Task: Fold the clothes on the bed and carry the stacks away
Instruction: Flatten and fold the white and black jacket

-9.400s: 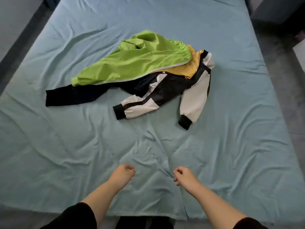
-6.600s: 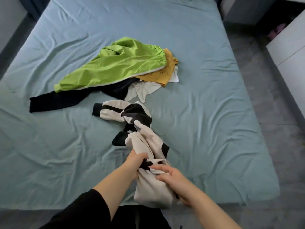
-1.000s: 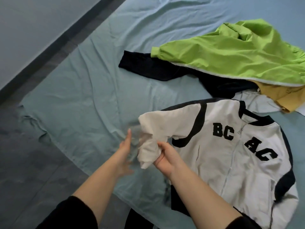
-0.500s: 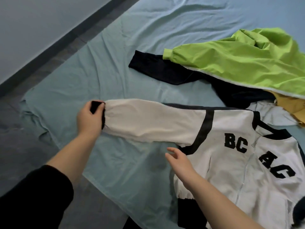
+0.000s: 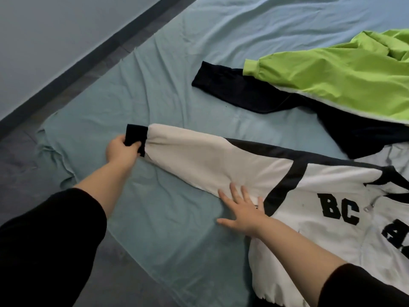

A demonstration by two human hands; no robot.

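Pinching the black cuff (image 5: 135, 138), the left grip (image 5: 120, 150) is holding the jacket sleeve (image 5: 199, 156) out over the bed (image 5: 177, 96). The right grip (image 5: 245, 212), released, is pressing it flat-fingered.

This is a bedroom in a home. A wide bed (image 5: 172, 96) under a rumpled pale blue sheet (image 5: 265, 23) fills most of the view, and everyday clothes lie loose on it: a white jacket (image 5: 332, 235) with black lettering, a lime-green jacket (image 5: 332, 80) and a dark garment (image 5: 239, 89). Along the bed's left edge run a grey floor (image 5: 20, 173), a dark skirting board (image 5: 88, 59) and a plain pale wall (image 5: 55, 29).
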